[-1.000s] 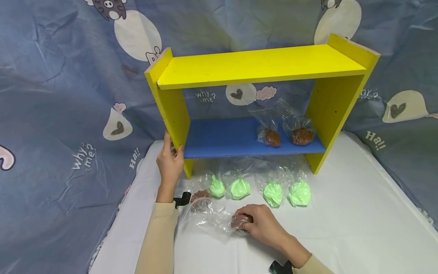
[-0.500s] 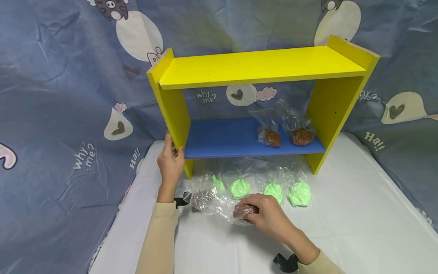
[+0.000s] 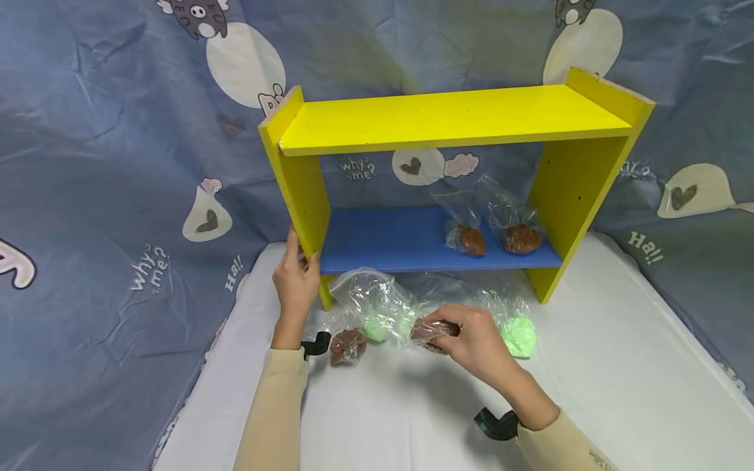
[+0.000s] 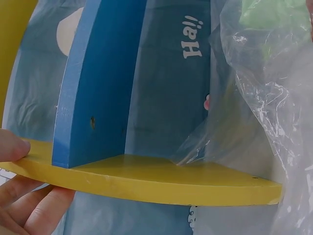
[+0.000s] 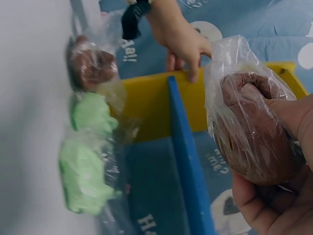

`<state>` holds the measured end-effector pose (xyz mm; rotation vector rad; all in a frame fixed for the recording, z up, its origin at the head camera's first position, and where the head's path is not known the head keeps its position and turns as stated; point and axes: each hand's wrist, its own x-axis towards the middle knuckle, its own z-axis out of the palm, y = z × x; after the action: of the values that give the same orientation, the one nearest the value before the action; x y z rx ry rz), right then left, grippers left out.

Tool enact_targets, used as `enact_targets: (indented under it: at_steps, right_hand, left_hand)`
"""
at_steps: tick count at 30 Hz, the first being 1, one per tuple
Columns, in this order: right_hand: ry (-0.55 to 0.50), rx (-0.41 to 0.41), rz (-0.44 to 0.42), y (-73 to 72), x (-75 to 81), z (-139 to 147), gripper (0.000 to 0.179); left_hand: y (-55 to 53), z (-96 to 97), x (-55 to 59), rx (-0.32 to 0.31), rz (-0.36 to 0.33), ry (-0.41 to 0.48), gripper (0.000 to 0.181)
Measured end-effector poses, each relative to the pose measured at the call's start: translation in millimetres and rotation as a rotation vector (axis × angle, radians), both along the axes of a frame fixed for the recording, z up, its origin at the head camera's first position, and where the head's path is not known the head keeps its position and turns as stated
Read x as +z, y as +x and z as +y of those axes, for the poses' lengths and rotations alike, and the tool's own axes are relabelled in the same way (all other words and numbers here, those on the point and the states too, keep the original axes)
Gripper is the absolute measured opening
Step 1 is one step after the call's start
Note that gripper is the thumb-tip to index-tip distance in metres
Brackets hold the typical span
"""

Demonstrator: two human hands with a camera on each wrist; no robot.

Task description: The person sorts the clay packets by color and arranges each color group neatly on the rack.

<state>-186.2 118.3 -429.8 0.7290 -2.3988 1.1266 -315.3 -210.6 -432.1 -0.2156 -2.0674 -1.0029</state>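
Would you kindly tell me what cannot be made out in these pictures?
Head view: the leftmost green lump, partly veiled by the clear bag.
Left wrist view: the left hand, cut off by the left edge.
Right wrist view: gripped side of the held brown lump, hidden by the right hand.

Seen from the head, the right hand (image 3: pixel 477 343) sits farther toward 1 o'clock, carrying its brown lump (image 3: pixel 423 331) along. The loose clear bag (image 3: pixel 368 288) reaches farther toward 12 o'clock, now veiling the two leftmost green lumps (image 3: pixel 375 327) but uncovering the other brown lump (image 3: pixel 347 348). The third green lump disappears behind the hand.
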Motion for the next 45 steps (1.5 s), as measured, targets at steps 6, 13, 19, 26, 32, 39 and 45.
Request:
enact_targets:
  at_steps: [6, 13, 19, 26, 32, 39, 45]
  right_hand:
    - [-0.001, -0.001, 0.067, -18.1, 19.6, 5, 0.034]
    - [-0.031, -0.103, 0.109, -47.0, 31.9, 9, 0.026]
    - [-0.044, -0.182, 0.119, -74.9, 37.0, 9, 0.016]
    - [0.007, -0.248, 0.133, -103.8, 38.4, 5, 0.021]
    - [0.115, -0.284, 0.155, -115.2, 26.7, 1, 0.022]
    - [0.190, -0.252, 0.354, -122.4, 17.7, -5, 0.034]
    - [0.255, -0.188, 0.497, -125.0, 11.2, -6, 0.038]
  left_hand:
    - [-0.9, -1.1, 0.2, 0.019, -0.007, -0.004, 0.083]
    - [-2.2, -1.3, -1.3, 0.015, -0.001, -0.015, 0.082]
    - [-1.1, -1.1, -0.4, -0.002, -0.004, -0.013, 0.082]
    - [-1.1, -1.1, 0.6, 0.007, -0.008, -0.024, 0.080]
    - [1.9, -1.2, -2.1, 0.010, -0.038, -0.012, 0.082]
    - [4.5, -2.2, -3.0, 0.008, -0.029, -0.006, 0.083]
    - [2.7, -1.4, 0.0, 0.004, -0.020, -0.014, 0.082]
